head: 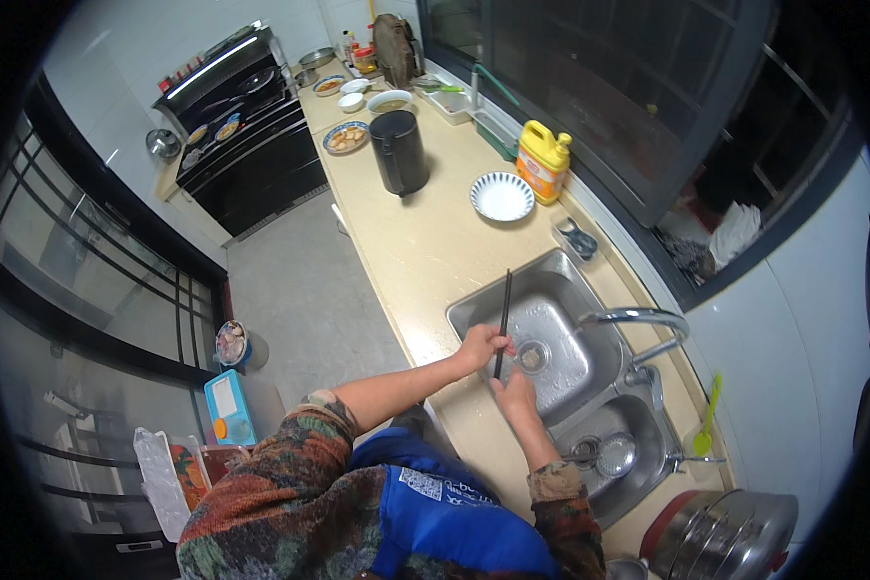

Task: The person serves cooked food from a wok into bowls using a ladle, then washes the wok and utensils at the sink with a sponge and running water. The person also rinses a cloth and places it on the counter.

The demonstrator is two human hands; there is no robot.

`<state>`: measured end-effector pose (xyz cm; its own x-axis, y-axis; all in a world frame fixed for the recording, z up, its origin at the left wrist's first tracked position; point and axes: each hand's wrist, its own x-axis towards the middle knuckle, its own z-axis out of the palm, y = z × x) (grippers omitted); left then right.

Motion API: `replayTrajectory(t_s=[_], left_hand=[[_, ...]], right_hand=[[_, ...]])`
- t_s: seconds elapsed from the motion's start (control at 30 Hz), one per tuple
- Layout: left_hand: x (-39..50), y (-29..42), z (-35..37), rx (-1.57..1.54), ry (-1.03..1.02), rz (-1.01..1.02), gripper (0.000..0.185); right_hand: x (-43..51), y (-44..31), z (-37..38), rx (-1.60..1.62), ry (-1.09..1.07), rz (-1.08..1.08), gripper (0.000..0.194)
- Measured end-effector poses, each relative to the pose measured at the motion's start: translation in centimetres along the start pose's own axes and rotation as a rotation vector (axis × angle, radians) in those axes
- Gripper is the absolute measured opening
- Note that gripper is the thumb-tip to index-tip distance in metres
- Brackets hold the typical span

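Observation:
Dark chopsticks (506, 304) stand out above the left part of the large steel sink basin (573, 362), their upper ends pointing away from me. My left hand (483, 348) grips them around their lower half. Close to their lower end is my right hand (516, 397), thumb and fingers on either side; whether it grips them is not plain. Below both hands, the basin holds a little water around its drain strainer (533, 357). The chrome faucet (645, 317) arches over the basin from the right.
A smaller basin (641, 413) holds a perforated ladle (615, 455). On the counter (420, 246) are a striped bowl (502, 196), a yellow detergent jug (544, 163), a black pitcher (399, 154) and several dishes of food. A steel steamer pot (732, 533) stands at lower right.

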<state>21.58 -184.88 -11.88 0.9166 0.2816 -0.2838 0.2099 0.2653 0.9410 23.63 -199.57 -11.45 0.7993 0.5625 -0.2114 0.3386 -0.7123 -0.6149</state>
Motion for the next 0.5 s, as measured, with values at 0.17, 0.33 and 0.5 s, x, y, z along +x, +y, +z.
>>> replayTrajectory(t_s=[0.17,0.33,0.5], left_hand=[[-0.4,4.7,-11.7,0.444,0.268,0.52,0.017],[-1.3,1.3,-34.8,-0.026,0.788,0.557,0.018],[-8.1,-11.2,-56.2,0.1,0.729,-0.565,0.018]], right_hand=[[5.0,-5.9,-1.4,-0.091,0.089,-0.12,0.045],[16.7,-15.0,1.0,0.118,0.095,-0.372,0.058],[31.4,-26.4,6.9,0.148,0.191,-0.542,0.075]])
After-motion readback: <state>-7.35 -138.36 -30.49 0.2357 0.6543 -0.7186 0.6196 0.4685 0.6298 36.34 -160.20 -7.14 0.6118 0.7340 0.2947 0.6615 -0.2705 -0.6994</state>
